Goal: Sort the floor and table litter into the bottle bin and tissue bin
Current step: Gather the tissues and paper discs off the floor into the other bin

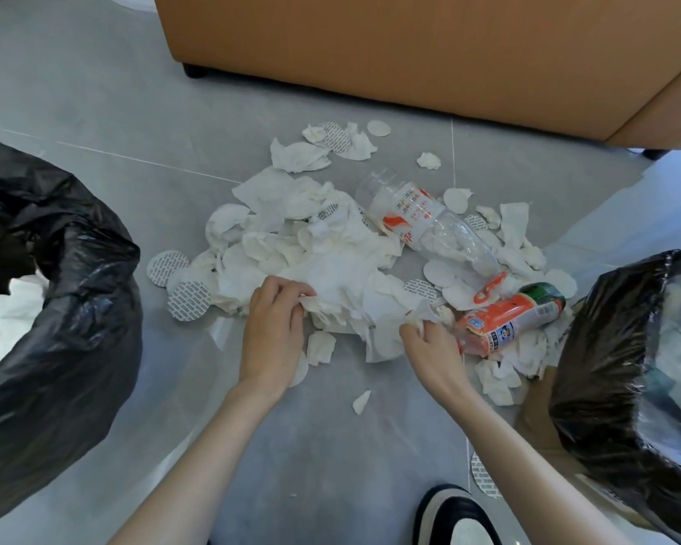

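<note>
Nearest me the grey floor [315, 466] lies bare: I can pass there. Ahead, the tissue heap [331, 261], a clear bottle [429, 226] and an orange bottle [516, 320] clutter the way. The left bin [75, 308] and right bin [606, 367] (tight against the litter) flank it; the sofa [409, 53] walls the far side.

White tissues [331, 265], black bags [67, 316], orange sofa [409, 45]

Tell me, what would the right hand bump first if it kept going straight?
Tissue. The right hand pinches a crumpled tissue, and the big tissue pile lies just beyond. The orange-labelled bottle sits off to its side, so probably missed.
</note>
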{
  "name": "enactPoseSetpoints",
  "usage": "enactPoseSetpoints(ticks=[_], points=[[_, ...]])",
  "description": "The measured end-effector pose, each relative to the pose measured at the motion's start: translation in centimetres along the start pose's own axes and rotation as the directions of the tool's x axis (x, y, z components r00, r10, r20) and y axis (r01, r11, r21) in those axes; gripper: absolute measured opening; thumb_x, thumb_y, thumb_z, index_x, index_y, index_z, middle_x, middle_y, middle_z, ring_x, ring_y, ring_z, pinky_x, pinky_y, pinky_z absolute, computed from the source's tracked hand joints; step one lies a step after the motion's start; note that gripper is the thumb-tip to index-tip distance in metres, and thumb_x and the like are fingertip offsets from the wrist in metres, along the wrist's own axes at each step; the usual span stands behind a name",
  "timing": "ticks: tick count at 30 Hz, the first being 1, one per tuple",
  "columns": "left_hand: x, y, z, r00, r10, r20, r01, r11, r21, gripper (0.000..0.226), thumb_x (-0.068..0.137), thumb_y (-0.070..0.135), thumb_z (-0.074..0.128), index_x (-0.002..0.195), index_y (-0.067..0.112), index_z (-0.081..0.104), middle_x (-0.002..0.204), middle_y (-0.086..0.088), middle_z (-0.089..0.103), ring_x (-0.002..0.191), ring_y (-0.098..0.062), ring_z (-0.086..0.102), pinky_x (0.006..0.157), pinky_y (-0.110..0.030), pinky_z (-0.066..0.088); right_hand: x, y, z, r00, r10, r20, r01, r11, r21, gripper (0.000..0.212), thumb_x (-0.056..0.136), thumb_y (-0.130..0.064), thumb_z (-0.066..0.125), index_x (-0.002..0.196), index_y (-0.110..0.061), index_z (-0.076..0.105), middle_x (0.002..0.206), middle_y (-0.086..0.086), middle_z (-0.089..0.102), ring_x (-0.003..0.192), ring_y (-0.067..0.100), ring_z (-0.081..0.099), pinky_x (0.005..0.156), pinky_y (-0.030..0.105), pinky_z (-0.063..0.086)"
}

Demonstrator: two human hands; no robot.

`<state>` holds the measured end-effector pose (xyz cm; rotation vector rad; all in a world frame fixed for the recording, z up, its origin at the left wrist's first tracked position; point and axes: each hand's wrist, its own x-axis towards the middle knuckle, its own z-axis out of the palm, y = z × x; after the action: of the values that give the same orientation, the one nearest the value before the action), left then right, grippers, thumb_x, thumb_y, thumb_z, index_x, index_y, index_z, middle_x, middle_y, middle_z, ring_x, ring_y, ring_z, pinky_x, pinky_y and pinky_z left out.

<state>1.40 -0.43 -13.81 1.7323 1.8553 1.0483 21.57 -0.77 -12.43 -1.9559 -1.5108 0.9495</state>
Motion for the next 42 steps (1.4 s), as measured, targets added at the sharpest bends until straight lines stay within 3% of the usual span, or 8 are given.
enactPoseSetpoints(ticks=[3, 6, 13, 18, 22, 26, 32, 42], points=[[0.1, 0.1, -0.4, 1.000, 0.008, 0.022, -0.007, 0.999, -0.033, 0.032, 0.088, -0.007, 0.051, 0.103, 0.014, 0.070, 0.100, 0.008, 0.044, 0.088, -0.005, 0.048, 0.078, 0.000, 0.034, 0.1, 0.5, 0.5, 0.993, 0.035, 0.116, -0.025, 0.996, -0.087, 0.008, 0.087, -0.012, 0.051, 0.082, -0.017, 0.051, 0.075, -0.003, 0.052, 0.066, 0.012, 0.049, 0.054, 0.018, 0.038], [0.1, 0.5, -1.0, 0.999, -0.029, 0.025, 0.030, 0.997, -0.066, 0.032, 0.088, -0.007, 0.052, 0.101, 0.014, 0.073, 0.102, 0.005, 0.045, 0.085, 0.000, 0.046, 0.078, 0.000, 0.036, -0.3, 0.7, 0.5, 0.992, 0.063, 0.110, -0.053, 0.994, -0.093, 0.021, 0.085, -0.009, 0.052, 0.105, -0.011, 0.056, 0.091, 0.004, 0.062, 0.084, 0.022, 0.058, 0.064, 0.028, 0.042], [1.6, 4.0, -4.8, 0.975, 0.045, -0.219, -0.078, 0.986, -0.147, 0.037, 0.084, -0.012, 0.054, 0.096, 0.017, 0.074, 0.099, 0.002, 0.048, 0.086, 0.002, 0.048, 0.081, -0.004, 0.037, -0.9, -4.2, -2.2, 0.998, 0.015, -0.063, -0.006, 0.989, 0.148, 0.005, 0.085, -0.012, 0.049, 0.083, -0.008, 0.046, 0.076, -0.001, 0.049, 0.067, 0.018, 0.046, 0.058, 0.031, 0.035], [2.9, 7.0, -8.8, 0.942, 0.141, -0.305, -0.187, 0.974, -0.126, 0.038, 0.080, -0.015, 0.054, 0.094, 0.014, 0.074, 0.099, 0.000, 0.048, 0.088, -0.002, 0.048, 0.080, -0.005, 0.037, -2.0, -10.2, -3.9, 0.998, -0.030, -0.057, 0.047, 0.951, 0.307, 0.014, 0.088, -0.015, 0.048, 0.097, -0.011, 0.058, 0.084, 0.000, 0.063, 0.075, 0.017, 0.057, 0.062, 0.028, 0.042], [3.2, 8.5, -12.4, 0.941, 0.080, -0.330, -0.149, 0.971, -0.187, 0.037, 0.083, -0.012, 0.055, 0.095, 0.018, 0.073, 0.098, 0.000, 0.052, 0.085, 0.006, 0.050, 0.075, -0.005, 0.038, -3.3, -14.5, -4.7, 0.997, -0.041, 0.064, 0.011, 0.910, 0.415, 0.010, 0.091, -0.011, 0.049, 0.089, -0.008, 0.058, 0.081, 0.006, 0.063, 0.073, 0.022, 0.059, 0.060, 0.024, 0.047], [3.0, 9.6, -16.8, 0.928, -0.035, -0.372, -0.073, 0.959, -0.273, 0.036, 0.086, -0.005, 0.056, 0.096, 0.026, 0.071, 0.099, 0.000, 0.055, 0.082, 0.004, 0.051, 0.072, -0.009, 0.042, -4.5, -18.4, -4.5, 0.973, -0.086, 0.214, -0.037, 0.858, 0.513, 0.013, 0.091, -0.006, 0.050, 0.096, -0.008, 0.062, 0.094, 0.009, 0.067, 0.086, 0.023, 0.063, 0.078, 0.034, 0.054], [1.8, 9.5, -23.5, 0.872, -0.108, -0.478, -0.032, 0.961, -0.276, 0.030, 0.089, 0.004, 0.058, 0.094, 0.032, 0.070, 0.100, 0.003, 0.056, 0.084, 0.009, 0.051, 0.072, -0.006, 0.040, -6.9, -25.5, -2.6, 0.928, -0.195, 0.317, -0.031, 0.808, 0.588, 0.006, 0.091, -0.006, 0.053, 0.090, -0.003, 0.058, 0.087, 0.011, 0.059, 0.081, 0.018, 0.058, 0.070, 0.026, 0.056], [-0.6, 6.9, -33.5, 0.746, -0.144, -0.650, -0.034, 0.966, -0.254, 0.024, 0.090, 0.010, 0.058, 0.093, 0.031, 0.069, 0.104, 0.008, 0.057, 0.093, 0.010, 0.050, 0.072, -0.005, 0.042, -10.5, -35.3, 2.6, 0.764, -0.388, 0.516, -0.090, 0.727, 0.681, 0.009, 0.092, -0.006, 0.054, 0.101, -0.004, 0.056, 0.093, 0.011, 0.061, 0.083, 0.017, 0.061, 0.079, 0.031, 0.056]])
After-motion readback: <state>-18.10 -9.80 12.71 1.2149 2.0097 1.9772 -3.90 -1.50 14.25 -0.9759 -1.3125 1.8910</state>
